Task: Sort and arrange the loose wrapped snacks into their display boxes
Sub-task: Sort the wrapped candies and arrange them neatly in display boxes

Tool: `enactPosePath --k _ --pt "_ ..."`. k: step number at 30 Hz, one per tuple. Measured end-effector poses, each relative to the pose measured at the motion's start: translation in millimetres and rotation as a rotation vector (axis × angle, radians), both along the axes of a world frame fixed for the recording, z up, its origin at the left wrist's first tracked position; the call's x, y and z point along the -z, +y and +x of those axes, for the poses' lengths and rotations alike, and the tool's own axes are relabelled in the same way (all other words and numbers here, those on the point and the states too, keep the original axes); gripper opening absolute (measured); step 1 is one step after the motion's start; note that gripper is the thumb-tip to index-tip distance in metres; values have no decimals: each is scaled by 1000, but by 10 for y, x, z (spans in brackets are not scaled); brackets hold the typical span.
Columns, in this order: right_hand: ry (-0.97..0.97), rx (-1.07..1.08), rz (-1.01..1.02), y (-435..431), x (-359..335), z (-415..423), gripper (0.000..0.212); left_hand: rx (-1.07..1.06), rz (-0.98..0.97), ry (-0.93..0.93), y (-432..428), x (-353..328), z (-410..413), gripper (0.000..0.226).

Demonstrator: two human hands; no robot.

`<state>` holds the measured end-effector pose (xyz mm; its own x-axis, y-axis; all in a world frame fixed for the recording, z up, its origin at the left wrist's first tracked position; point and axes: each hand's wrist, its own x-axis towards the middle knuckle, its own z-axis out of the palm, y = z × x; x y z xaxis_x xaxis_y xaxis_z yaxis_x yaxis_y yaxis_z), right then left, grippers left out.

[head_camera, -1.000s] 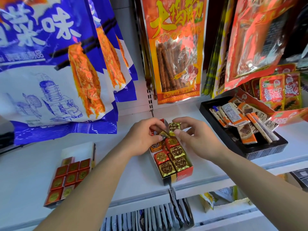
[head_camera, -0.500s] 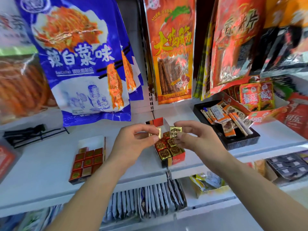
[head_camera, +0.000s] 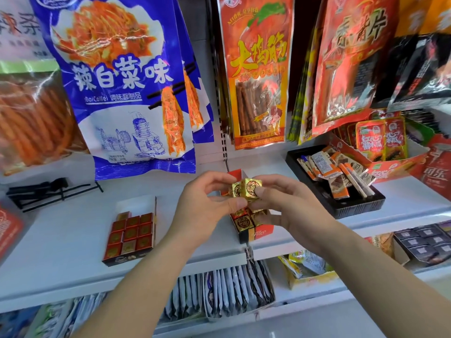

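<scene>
Gold foil cubes (head_camera: 247, 189), crinkled, pinched, left hand (head_camera: 202, 212), right hand (head_camera: 289, 206)

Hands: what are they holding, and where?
The left hand pinches one gold foil-wrapped cube snack by its top and bottom edges; the right hand pinches a second gold cube by its side.

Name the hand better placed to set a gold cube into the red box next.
Probably right. The right hand pinches the gold cube squarely above the red box. The left hand pinches a second cube, which is half hidden behind the first.
</scene>
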<state>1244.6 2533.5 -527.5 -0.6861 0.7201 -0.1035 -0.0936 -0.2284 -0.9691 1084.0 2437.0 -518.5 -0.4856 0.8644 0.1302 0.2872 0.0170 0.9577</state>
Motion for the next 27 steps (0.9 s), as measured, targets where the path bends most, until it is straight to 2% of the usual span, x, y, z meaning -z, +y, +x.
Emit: enactPosePath --k 3,8,10,12,14,16,20,23,27 --pt "1 -52 -54 61 11 -4 25 24 -8 25 54 25 28 39" --pt "-23 -7 -24 195 35 -18 29 137 -52 -22 123 68 -1 44" --pt "-46 28 -3 280 37 7 28 164 -127 144 164 124 -127 41" --pt "-69 85 6 383 49 48 25 105 -225 390 229 203 -312 30" --pt "-133 134 53 488 91 80 21 43 -291 528 342 283 -464 20" --pt "-206 152 103 581 156 74 18 38 -330 593 487 350 -535 17" --pt "-285 138 157 702 269 13 15 207 -415 642 718 487 -548 22" --pt "-287 136 142 742 332 5 16 186 -425 637 779 505 -530 25" --pt "-281 123 112 757 412 1 17 167 -469 730 819 468 -479 28"
